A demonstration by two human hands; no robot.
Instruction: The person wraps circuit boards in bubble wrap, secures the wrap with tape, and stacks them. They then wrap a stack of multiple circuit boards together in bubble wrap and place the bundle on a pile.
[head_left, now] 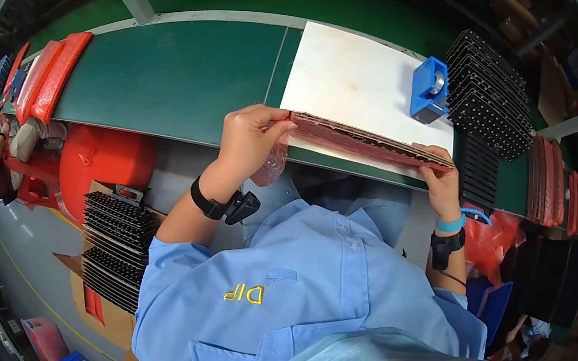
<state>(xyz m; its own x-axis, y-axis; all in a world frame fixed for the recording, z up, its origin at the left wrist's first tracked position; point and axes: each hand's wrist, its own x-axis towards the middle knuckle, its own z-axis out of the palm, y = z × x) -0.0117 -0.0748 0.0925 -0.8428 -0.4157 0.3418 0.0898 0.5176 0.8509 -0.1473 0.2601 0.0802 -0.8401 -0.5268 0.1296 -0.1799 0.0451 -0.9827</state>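
Note:
A long flat pack in pink bubble wrap (364,139) is held tilted, edge toward me, over the front edge of a white board (340,73). My left hand (250,138) pinches its left end between thumb and fingers. Closed round the right end is my right hand (441,177). Dark and brownish layers show along the upper edge of the pack; what lies inside cannot be made out. A loose flap of pink bubble wrap (272,166) hangs below my left hand. On the white board's right side stands a blue block-shaped holder (430,89) with a round metal part.
Racks of black perforated trays (487,90) stand right of the blue holder, with red bubble-wrapped packs (546,181) beyond. More red packs (60,76) lie on the green bench (170,71) at far left. A red stool (99,166) and a box of black trays (116,241) are at left.

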